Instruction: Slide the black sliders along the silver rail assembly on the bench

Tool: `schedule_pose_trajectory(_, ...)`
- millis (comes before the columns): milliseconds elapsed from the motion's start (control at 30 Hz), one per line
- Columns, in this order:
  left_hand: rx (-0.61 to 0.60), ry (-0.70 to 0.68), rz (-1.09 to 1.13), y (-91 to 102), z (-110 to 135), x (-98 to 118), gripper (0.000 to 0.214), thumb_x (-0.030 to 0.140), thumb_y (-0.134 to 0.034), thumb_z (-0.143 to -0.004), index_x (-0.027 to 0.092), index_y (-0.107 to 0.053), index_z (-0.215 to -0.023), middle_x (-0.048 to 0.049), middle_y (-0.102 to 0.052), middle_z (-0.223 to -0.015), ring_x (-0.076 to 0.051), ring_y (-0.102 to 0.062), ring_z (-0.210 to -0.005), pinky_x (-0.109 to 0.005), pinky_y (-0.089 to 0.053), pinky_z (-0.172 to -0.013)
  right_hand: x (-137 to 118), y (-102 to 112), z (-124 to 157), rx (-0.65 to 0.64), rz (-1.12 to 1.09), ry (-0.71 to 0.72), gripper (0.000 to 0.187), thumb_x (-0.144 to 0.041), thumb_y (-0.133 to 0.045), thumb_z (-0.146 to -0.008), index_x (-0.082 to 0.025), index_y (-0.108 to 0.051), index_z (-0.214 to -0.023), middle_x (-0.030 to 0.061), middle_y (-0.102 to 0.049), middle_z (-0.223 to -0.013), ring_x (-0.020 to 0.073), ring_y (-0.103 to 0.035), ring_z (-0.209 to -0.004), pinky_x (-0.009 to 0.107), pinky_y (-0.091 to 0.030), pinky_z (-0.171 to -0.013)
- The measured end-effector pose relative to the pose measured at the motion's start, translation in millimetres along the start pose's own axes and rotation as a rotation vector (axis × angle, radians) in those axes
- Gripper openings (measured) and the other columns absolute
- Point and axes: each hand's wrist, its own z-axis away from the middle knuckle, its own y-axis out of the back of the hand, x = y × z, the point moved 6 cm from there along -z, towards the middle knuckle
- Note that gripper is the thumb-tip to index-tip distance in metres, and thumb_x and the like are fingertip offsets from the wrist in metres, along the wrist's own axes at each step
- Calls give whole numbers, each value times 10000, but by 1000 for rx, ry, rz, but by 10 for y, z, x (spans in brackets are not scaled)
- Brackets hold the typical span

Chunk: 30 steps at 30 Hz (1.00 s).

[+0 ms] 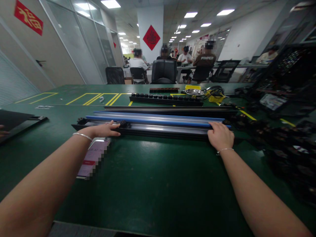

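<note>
A long black rail with a silvery channel (168, 129) lies crosswise on the green table. Just behind it runs a blue-edged metal rail (158, 118). My left hand (105, 129) is over the left part of the black rail, fingers stretched and apart, beside a small black knob-like part (124, 124) in the channel. Whether it touches that part I cannot tell. At the right end, my right hand (221, 135) has its fingers curled over the blue edge, thumb side toward the middle. A phone (90, 158) lies partly under my left forearm.
Behind the rails are another dark rail (158, 109) and a black strip with a row of knobs (165, 99). Many dark parts (291, 151) are heaped at right, near a metal bowl (194, 92). At far left, another person's hand (3, 131) is beside a dark panel (14, 123).
</note>
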Motion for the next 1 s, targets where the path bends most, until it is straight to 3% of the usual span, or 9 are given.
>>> schedule_pose_trajectory(333,-12,2,-8,-20,-25,-24,948,742,-462,-663,250,-225,-1438,-150,-89,-1514,-365,-115,-1368,-472,-247,-1074,6,2,4,-4,-31,-13,442,-210,-358,-817,-211,-593,-1192,84,-584,-1241,275,-465,-1173,479,-384,-932)
schedule_pose_trajectory(533,-23,11,14,3,-25,-3,951,750,-486,-641,275,-244,-1429,-148,-130,-1511,-393,-254,-1327,-471,-295,-1048,14,-6,-5,10,-42,0,459,-199,-398,-791,-229,-591,-1206,76,-591,-1231,282,-469,-1165,483,-387,-938)
schedule_pose_trajectory(767,-55,22,4,18,-40,0,983,764,-497,-620,281,-225,-1431,-136,-96,-1515,-386,-271,-1325,-449,-299,-1048,29,-26,-13,-11,-20,-9,444,-217,-363,-817,-220,-593,-1197,76,-586,-1242,273,-465,-1179,474,-390,-931)
schedule_pose_trajectory(900,-51,31,-52,0,-32,29,1000,774,-472,-617,266,-208,-1437,-106,-89,-1523,-367,-142,-1372,-444,-260,-1073,35,-37,-21,14,-19,17,447,-209,-390,-790,-217,-600,-1185,78,-598,-1220,277,-476,-1157,461,-390,-920)
schedule_pose_trajectory(1000,-38,-14,-87,-48,-18,157,1028,724,-477,-645,180,-146,-1453,-128,-9,-1524,-350,-70,-1389,-447,-232,-1087,41,-44,-23,22,-2,16,445,-215,-390,-786,-221,-604,-1177,71,-602,-1216,267,-482,-1149,443,-391,-914)
